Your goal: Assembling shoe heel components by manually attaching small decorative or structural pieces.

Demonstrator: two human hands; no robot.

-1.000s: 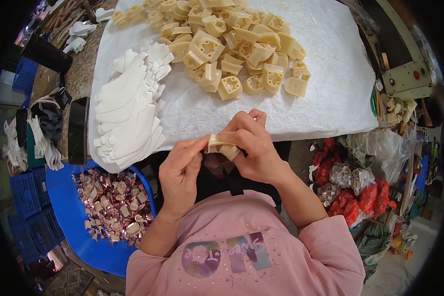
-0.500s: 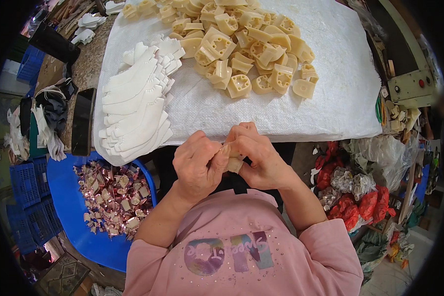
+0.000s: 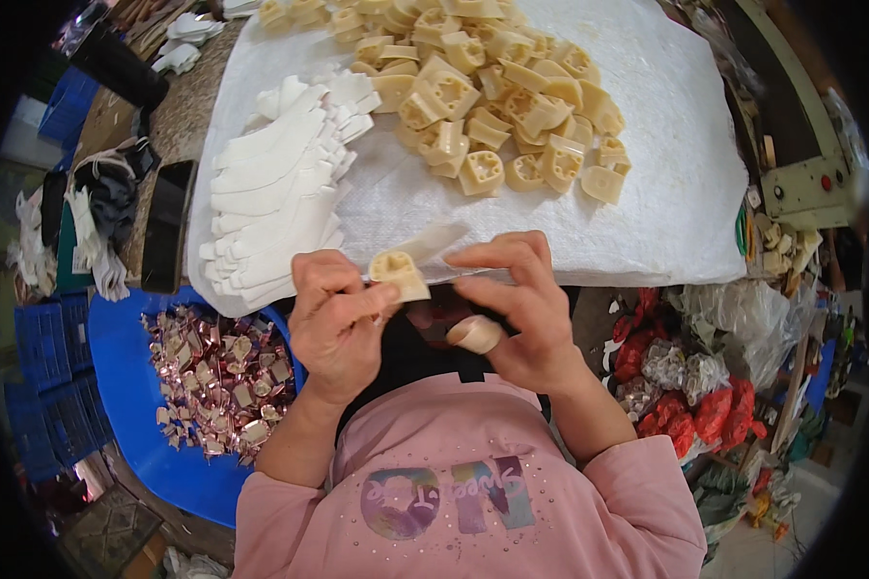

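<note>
My left hand (image 3: 336, 323) pinches a cream plastic shoe heel (image 3: 399, 275) between thumb and fingers, its hollow, holed end facing up. A pale strip (image 3: 433, 241), smeared by motion, sticks out from the heel's far side toward the right; how it joins the heel cannot be made out. My right hand (image 3: 526, 314) is a little to the right of the heel, with its fingers apart. At its thumb tip is a blurred tan piece (image 3: 476, 334), which looks like a thumb cover. A pile of similar heels (image 3: 492, 96) and overlapping white cut pieces (image 3: 275, 193) lie beyond my hands.
A white woven sheet (image 3: 666, 164) covers the table. Left of it are a black phone (image 3: 169, 227) and a dark cylinder (image 3: 116, 63). Below stands a blue tub (image 3: 130, 405) of shiny pinkish pieces (image 3: 227, 381). Red and clear plastic bags (image 3: 710, 415) lie at the right.
My hands, close together before, have moved apart. The left has gone left with the heel, which now shows fully; the right has let go and spread its fingers.
</note>
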